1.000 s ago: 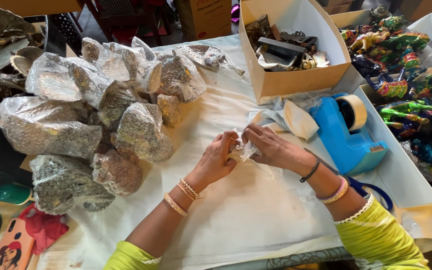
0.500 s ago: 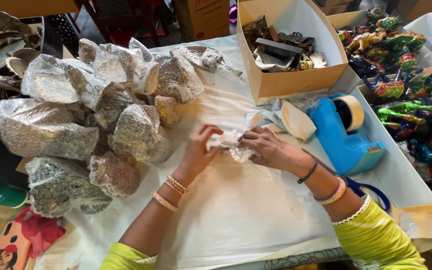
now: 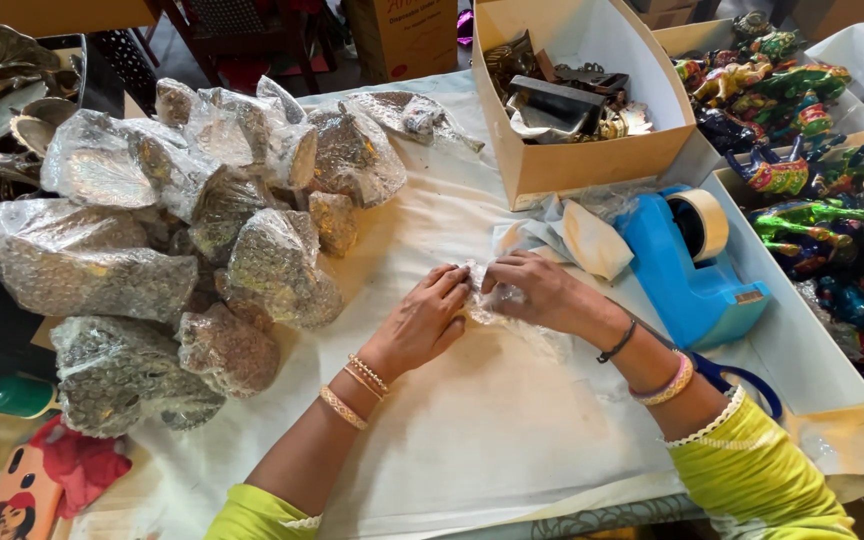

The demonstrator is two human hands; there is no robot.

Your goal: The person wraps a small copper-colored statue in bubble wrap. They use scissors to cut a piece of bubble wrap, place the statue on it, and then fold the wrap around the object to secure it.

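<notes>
Head view. The left hand (image 3: pixel 424 322) and the right hand (image 3: pixel 535 292) meet at the middle of the white-covered surface (image 3: pixel 472 440), both closed on a small bundle of clear plastic wrap (image 3: pixel 487 300) that rests on the cloth between them. A heap of wrapped metal pieces (image 3: pixel 192 240) lies to the left. A blue tape dispenser (image 3: pixel 687 265) stands just beyond the right wrist, and an open cardboard box (image 3: pixel 592 150) sits behind it.
</notes>
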